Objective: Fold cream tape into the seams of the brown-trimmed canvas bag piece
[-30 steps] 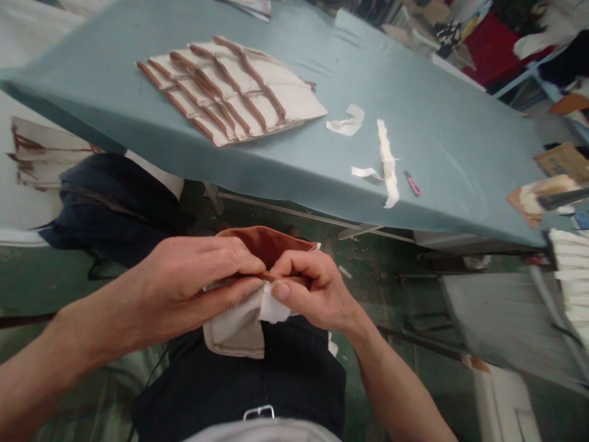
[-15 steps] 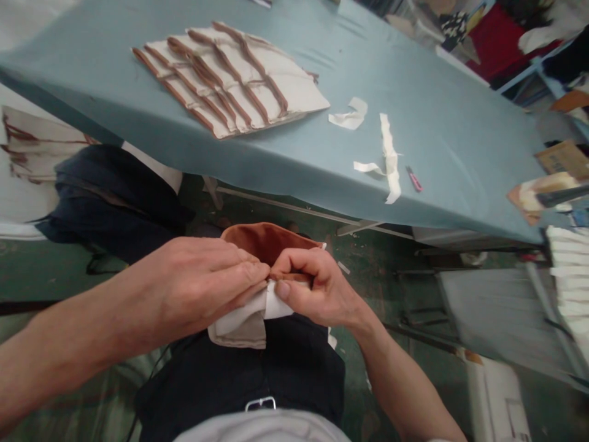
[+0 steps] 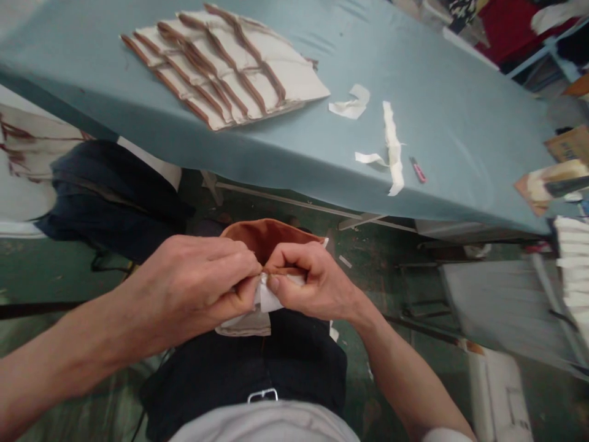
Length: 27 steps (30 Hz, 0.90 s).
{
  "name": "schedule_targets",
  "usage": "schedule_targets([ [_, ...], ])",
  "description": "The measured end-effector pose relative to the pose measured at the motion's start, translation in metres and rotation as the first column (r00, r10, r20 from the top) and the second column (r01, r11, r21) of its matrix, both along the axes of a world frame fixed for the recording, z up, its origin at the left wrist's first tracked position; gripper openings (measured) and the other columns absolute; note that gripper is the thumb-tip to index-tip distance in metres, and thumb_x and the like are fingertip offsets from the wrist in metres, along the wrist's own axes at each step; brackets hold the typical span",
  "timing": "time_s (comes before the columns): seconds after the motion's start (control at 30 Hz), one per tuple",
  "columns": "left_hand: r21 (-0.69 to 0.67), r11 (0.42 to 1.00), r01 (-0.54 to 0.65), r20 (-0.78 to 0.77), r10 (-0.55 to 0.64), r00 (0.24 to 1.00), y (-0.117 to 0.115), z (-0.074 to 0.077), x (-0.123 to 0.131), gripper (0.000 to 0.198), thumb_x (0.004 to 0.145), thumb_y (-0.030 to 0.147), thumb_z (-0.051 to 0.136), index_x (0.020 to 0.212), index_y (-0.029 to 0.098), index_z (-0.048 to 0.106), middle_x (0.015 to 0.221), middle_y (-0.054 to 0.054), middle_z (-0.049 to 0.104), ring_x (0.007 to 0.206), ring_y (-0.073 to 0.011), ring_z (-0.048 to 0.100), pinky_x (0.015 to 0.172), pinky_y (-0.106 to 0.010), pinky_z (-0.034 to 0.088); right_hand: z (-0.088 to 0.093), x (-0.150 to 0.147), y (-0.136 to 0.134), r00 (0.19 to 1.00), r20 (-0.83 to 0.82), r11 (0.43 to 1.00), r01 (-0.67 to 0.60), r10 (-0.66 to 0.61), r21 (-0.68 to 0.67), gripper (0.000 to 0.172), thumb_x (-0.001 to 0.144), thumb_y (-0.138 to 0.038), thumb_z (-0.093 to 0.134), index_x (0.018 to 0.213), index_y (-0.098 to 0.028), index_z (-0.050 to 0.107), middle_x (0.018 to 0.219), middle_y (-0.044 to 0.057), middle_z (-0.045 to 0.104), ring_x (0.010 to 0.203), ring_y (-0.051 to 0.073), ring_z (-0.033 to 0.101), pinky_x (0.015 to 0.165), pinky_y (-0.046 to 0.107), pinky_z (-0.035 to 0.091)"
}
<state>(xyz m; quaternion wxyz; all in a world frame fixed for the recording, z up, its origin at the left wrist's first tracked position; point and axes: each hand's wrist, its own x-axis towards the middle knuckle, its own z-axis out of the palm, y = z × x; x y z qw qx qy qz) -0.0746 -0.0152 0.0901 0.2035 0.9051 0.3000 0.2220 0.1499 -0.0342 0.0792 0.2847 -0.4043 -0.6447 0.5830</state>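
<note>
A piece of fabric [image 3: 257, 236], rust-brown on one face with white and pale beige parts below, is held in front of my waist. My left hand [image 3: 207, 276] pinches its edge, fingertips and thumb pressed together. Right beside it, my right hand [image 3: 306, 279] grips the same edge between thumb and curled forefinger. The two hands' fingertips nearly meet. A white flap hangs under the fingers, and the beige part [image 3: 248, 324] shows below my left hand. Exactly what lies between the fingertips is hidden.
Ahead stands a table with a blue-grey cover [image 3: 294, 166]. On it lie stacked white pieces with brown edging [image 3: 230, 67], white fabric strips [image 3: 392, 147] and small pink-handled snips [image 3: 418, 170]. Dark cloth [image 3: 110, 190] hangs at left. A white machine part [image 3: 499, 390] stands lower right.
My left fingers have gone from lying straight along the fabric to bent, with the thumb pinching the edge. Both hands have shifted slightly left and up; the view has tilted a little.
</note>
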Motion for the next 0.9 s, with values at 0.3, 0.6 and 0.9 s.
schedule_targets([
  [0.3, 0.135, 0.991, -0.025, -0.024, 0.029, 0.999, -0.003, -0.01, -0.002, 0.034, 0.105, 0.017, 0.047, 0.071, 0.024, 0.049, 0.062, 0.005, 0.053, 0.052, -0.0133, 0.05, 0.053, -0.029, 0.033, -0.008, -0.003, 0.002, 0.954, 0.293, 0.968, -0.019, -0.057, 0.251, 0.016, 0.084, -0.025, 0.063, 0.071, -0.02, 0.056, 0.061, -0.008, 0.049, 0.057, 0.008, 0.041, 0.059, 0.026, 0.025],
  [0.6, -0.104, 0.987, -0.126, 0.1, 0.136, 0.986, -0.01, -0.018, -0.008, 0.011, 0.097, 0.021, 0.058, 0.09, 0.022, 0.067, 0.077, 0.004, 0.072, 0.064, -0.0131, 0.065, 0.061, -0.025, 0.045, -0.011, -0.002, -0.004, 0.978, 0.197, 0.984, 0.039, -0.073, 0.173, 0.01, 0.086, -0.023, 0.063, 0.076, -0.02, 0.062, 0.062, -0.008, 0.052, 0.056, 0.009, 0.043, 0.058, 0.024, 0.031],
  [0.9, -0.348, 0.922, -0.17, 0.046, 0.198, 0.979, -0.01, -0.016, -0.008, 0.017, 0.094, 0.026, 0.058, 0.082, 0.021, 0.069, 0.072, 0.004, 0.07, 0.064, -0.0143, 0.061, 0.062, -0.026, 0.044, -0.011, -0.005, -0.004, 0.984, 0.177, 0.93, -0.059, -0.007, 0.363, 0.015, 0.098, -0.02, 0.06, 0.083, -0.019, 0.063, 0.069, -0.005, 0.058, 0.06, 0.009, 0.048, 0.063, 0.024, 0.035],
])
